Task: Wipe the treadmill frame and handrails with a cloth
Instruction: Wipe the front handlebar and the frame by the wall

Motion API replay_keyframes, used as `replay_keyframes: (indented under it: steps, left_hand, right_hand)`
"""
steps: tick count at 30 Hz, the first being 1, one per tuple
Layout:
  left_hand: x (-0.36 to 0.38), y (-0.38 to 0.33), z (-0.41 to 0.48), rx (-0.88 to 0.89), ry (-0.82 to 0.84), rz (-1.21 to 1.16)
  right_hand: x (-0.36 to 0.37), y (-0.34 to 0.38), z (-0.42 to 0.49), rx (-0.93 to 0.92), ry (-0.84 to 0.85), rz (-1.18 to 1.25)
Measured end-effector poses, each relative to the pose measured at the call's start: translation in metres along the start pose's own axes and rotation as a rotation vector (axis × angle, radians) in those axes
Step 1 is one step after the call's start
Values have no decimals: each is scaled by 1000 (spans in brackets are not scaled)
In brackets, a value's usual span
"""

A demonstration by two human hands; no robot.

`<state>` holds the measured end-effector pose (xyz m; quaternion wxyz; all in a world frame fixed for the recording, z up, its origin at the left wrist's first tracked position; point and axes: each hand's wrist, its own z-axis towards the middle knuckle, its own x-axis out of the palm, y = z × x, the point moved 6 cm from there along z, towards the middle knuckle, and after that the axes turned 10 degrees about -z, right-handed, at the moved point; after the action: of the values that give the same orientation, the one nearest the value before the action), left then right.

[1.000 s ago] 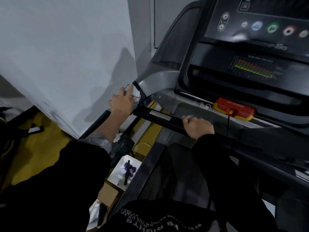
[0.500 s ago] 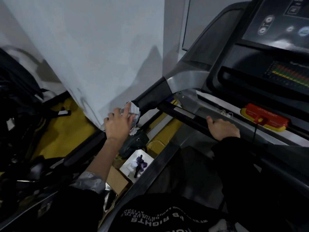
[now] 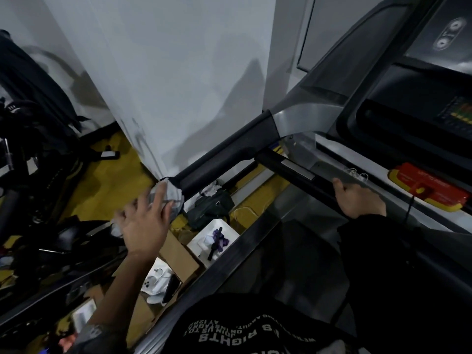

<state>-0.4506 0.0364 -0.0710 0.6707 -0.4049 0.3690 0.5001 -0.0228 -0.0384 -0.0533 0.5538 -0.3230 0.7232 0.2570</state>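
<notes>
The treadmill's black left handrail [image 3: 224, 154] slopes down from the grey frame [image 3: 301, 118] toward the lower left. A pale grey cloth [image 3: 169, 194] is wrapped over the handrail's lower end. My left hand [image 3: 143, 223] holds the cloth there, fingers spread and blurred by motion. My right hand [image 3: 355, 198] grips the black crossbar [image 3: 293, 167] in front of the console, beside the red safety key block [image 3: 431, 185].
A white wall panel [image 3: 166, 72] stands close on the left of the handrail. On the yellow floor below lie a dark bag [image 3: 212, 208], a white box [image 3: 214, 238], cardboard boxes [image 3: 178, 254] and black equipment [image 3: 30, 149] at far left. The treadmill deck edge [image 3: 229, 254] runs diagonally.
My left hand slid the cloth down the handrail from its top near the grey frame to its lower end. The view swung left. My right hand stayed on the crossbar.
</notes>
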Motion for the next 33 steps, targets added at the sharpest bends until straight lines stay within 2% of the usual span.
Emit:
replay_keyframes:
  steps: [7,15,24,33]
  left_hand:
    - [0,-5,-2,-90,-39,40]
    - [20,-51,34,121,-70,93]
    - [31,-105,72,99,167,49]
    - [55,-169,119,184,266,10]
  right_hand:
    - [-3,3,-5,12,-28,-26]
    - [-4,4,-5,-19,-83,21]
    - [-1,6,0,-57,-109,-43]
    - [-13,13,-15,-189,-171,-157]
